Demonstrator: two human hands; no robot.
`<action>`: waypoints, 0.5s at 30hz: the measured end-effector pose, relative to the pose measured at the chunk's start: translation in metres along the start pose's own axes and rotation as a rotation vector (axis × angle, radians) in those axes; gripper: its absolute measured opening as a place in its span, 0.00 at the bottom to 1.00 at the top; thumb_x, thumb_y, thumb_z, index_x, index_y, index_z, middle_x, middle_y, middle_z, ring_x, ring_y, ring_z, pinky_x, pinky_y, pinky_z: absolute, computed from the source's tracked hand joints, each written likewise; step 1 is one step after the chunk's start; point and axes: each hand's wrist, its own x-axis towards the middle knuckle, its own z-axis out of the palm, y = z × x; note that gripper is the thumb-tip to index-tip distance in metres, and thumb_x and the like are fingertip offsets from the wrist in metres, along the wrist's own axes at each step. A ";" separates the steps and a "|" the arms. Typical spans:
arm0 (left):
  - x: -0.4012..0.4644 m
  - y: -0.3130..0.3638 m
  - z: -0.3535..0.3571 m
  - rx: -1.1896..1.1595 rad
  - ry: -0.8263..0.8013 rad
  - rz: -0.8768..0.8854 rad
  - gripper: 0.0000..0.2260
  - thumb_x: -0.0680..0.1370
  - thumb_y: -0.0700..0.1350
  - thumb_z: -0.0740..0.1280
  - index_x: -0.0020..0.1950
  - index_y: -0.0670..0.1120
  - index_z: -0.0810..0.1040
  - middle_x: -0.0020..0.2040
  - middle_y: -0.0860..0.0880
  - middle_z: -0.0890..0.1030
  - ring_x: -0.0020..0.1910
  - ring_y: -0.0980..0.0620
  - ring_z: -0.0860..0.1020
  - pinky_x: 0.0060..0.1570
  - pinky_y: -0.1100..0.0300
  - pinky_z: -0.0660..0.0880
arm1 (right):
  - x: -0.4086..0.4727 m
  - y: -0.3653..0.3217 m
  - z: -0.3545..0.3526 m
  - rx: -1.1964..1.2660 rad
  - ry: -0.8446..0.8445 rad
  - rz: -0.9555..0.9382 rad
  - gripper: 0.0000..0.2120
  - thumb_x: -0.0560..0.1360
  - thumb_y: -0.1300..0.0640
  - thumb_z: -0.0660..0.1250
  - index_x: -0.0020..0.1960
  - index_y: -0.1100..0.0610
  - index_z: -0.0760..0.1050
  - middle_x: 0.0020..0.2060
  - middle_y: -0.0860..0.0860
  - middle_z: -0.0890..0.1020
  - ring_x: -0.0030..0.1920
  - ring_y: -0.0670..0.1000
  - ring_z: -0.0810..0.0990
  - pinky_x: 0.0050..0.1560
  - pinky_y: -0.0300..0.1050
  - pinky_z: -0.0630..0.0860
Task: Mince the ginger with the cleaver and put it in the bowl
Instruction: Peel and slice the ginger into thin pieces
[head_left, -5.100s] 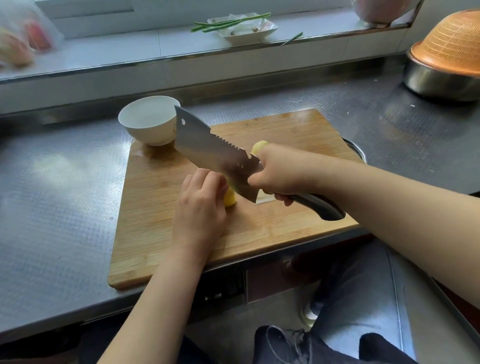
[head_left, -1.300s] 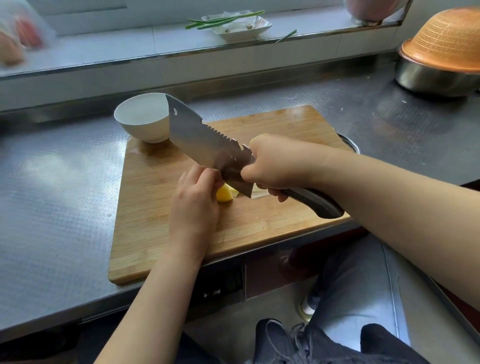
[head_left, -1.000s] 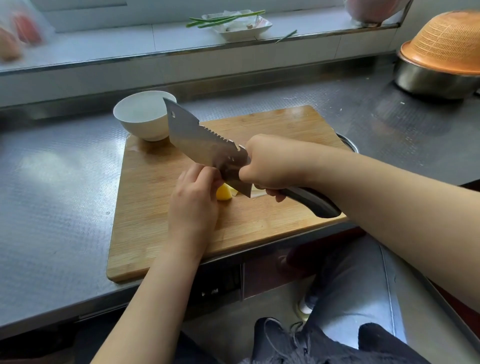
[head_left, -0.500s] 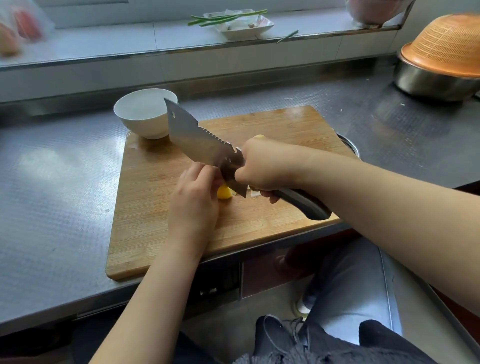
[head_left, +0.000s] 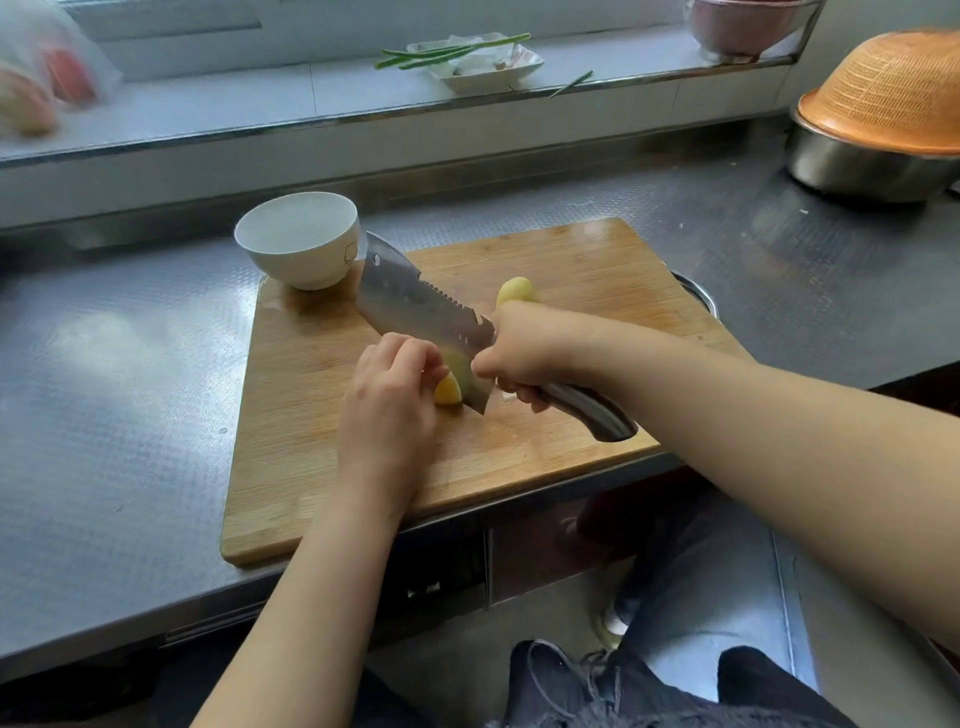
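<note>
A yellow piece of ginger (head_left: 448, 391) lies mid-way on the wooden cutting board (head_left: 311, 415). My left hand (head_left: 387, 410) holds it from the left with curled fingers, covering most of it. My right hand (head_left: 519, 353) grips the dark handle of the cleaver (head_left: 421, 312). The blade's heel is down against the right side of the ginger and its tip points up toward the white bowl (head_left: 298, 239). That bowl stands at the board's far left corner. A second ginger piece (head_left: 514, 290) lies behind my right hand.
The board lies on a steel counter (head_left: 114, 395) near its front edge. At the back right stands a steel basin (head_left: 857, 166) under an orange colander (head_left: 893, 93). A dish with green onions (head_left: 478, 62) sits on the window ledge. A round metal rim (head_left: 698, 293) shows beside the board.
The cleaver blade has come down and slightly toward me, onto the ginger. My left hand stays on the ginger. The second ginger piece now shows behind my right hand.
</note>
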 end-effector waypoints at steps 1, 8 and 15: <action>0.000 0.000 0.000 -0.002 0.000 0.001 0.03 0.75 0.36 0.68 0.44 0.42 0.77 0.44 0.47 0.77 0.44 0.48 0.73 0.41 0.57 0.69 | -0.002 0.000 0.000 0.000 0.013 -0.006 0.09 0.78 0.62 0.60 0.39 0.62 0.70 0.29 0.58 0.77 0.25 0.54 0.76 0.26 0.42 0.76; 0.001 -0.001 0.001 -0.001 -0.012 0.003 0.02 0.76 0.36 0.67 0.45 0.42 0.77 0.44 0.46 0.76 0.43 0.46 0.73 0.41 0.56 0.69 | -0.014 0.001 -0.010 0.000 0.071 -0.086 0.06 0.78 0.63 0.60 0.42 0.59 0.68 0.33 0.58 0.78 0.27 0.53 0.76 0.24 0.41 0.74; 0.001 0.001 -0.001 0.027 -0.021 0.016 0.04 0.75 0.34 0.68 0.47 0.41 0.78 0.46 0.44 0.77 0.45 0.46 0.74 0.40 0.58 0.67 | -0.027 -0.006 -0.014 -0.016 0.046 -0.121 0.10 0.80 0.61 0.60 0.39 0.56 0.67 0.31 0.56 0.77 0.25 0.50 0.76 0.25 0.40 0.75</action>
